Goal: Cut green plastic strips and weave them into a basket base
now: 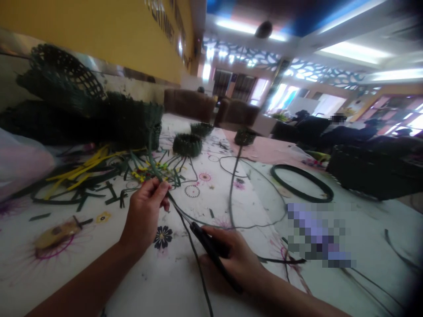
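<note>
My left hand (145,215) is closed, thumb against fingers, pinching a dark green plastic strip (152,149) that rises above it. Below the fingers the strip splits into thin strands; one runs down to the front edge as a dark cord (200,264), another curves away to the right. In my right hand (238,255) is a black scissors-like tool (209,248); its exact kind is hard to make out. The tool's tip lies close to the strands, just right of and below my left hand. Whether it touches them I cannot tell.
Dark green woven baskets (132,119) stand at the back left, with small ones (187,144) beyond my hands. Yellow strips (82,169) and green scraps litter the left, near a tape roll (56,235). A green hoop (302,182) lies right. Chairs (190,103) stand behind.
</note>
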The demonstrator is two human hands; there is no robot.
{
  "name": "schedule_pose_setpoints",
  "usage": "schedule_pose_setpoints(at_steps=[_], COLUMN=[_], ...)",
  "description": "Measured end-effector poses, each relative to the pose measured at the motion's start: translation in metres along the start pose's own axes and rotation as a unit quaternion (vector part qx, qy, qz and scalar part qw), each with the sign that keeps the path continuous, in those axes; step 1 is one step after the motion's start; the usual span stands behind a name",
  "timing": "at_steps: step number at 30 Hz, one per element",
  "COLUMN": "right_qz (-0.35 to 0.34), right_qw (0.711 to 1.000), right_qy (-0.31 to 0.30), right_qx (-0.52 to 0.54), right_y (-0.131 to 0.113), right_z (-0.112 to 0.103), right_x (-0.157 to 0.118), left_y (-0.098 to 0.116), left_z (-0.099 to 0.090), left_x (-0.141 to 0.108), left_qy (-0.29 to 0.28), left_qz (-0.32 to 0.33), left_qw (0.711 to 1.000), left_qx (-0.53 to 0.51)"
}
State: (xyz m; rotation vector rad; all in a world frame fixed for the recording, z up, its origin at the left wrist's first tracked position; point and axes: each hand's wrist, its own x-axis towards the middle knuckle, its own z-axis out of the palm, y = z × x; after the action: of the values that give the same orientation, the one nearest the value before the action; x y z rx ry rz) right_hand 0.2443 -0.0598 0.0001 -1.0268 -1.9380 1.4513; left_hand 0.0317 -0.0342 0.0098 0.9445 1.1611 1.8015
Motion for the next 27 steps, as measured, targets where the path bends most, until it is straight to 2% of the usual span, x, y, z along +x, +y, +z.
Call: schedule_pose_setpoints(at_steps=[7, 11, 16, 20, 27], right_qz=[0.015, -0.001, 0.004, -0.001, 0.01], right_qw=[1.0, 1.0, 0.998, 0.998, 0.999], right_qy=[0.009, 0.014, 0.023, 0.012, 0.031], right_qx=[0.015, -0.005, -0.066, -0.059, -0.021], right_y=[-0.002, -0.002, 0.0, 0.0, 0.002], right_z=[0.005, 0.005, 0.001, 0.0, 0.003], right_x=[-0.002, -0.003, -0.003, -0.002, -0.001], left_y=[0.004, 0.005, 0.007, 0.007, 0.007], left_z=[0.006, 0.007, 0.0, -0.004, 0.006], left_x=[-0.006, -0.006, 0.003, 0.008, -0.004], left_qy=[0.015, 0.019, 0.028, 0.025, 0.012], left_qz=[-0.034, -0.045, -0.019, 0.005, -0.052], left_qw=[0.998, 0.997, 0.999, 0.999, 0.997], left_qx=[-0.05, -0.058, -0.037, -0.02, -0.051])
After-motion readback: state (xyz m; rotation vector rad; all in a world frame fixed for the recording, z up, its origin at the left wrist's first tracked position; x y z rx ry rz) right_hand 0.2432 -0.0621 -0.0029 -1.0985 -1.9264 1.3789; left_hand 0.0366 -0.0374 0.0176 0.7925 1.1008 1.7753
